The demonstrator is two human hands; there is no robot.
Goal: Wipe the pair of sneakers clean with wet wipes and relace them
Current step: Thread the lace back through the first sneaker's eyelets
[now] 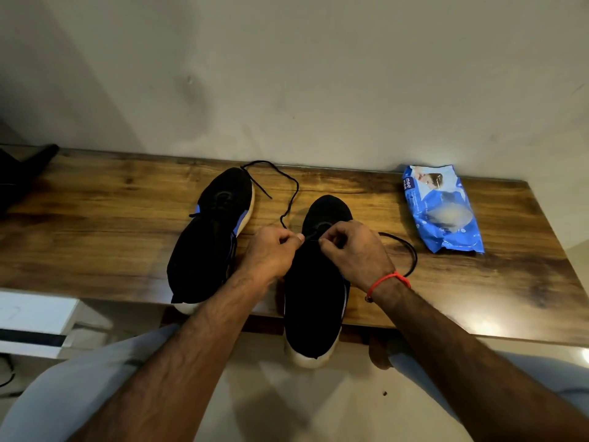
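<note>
Two black sneakers with white soles stand on the wooden table (111,224), toes toward the wall. The left sneaker (210,237) lies untouched. The right sneaker (314,301) sits in front of me, its heel hanging over the table's near edge. My left hand (271,253) pinches the black lace (291,199) just left of the shoe's eyelets. My right hand (353,250) pinches the lace over the tongue. One end of the lace loops away toward the wall, the other curls out to the right of my right wrist.
A blue pack of wet wipes (441,208) lies on the table at the right, near the wall. A dark object (22,173) sits at the far left end. My knees in light trousers (79,387) are below the table's front edge.
</note>
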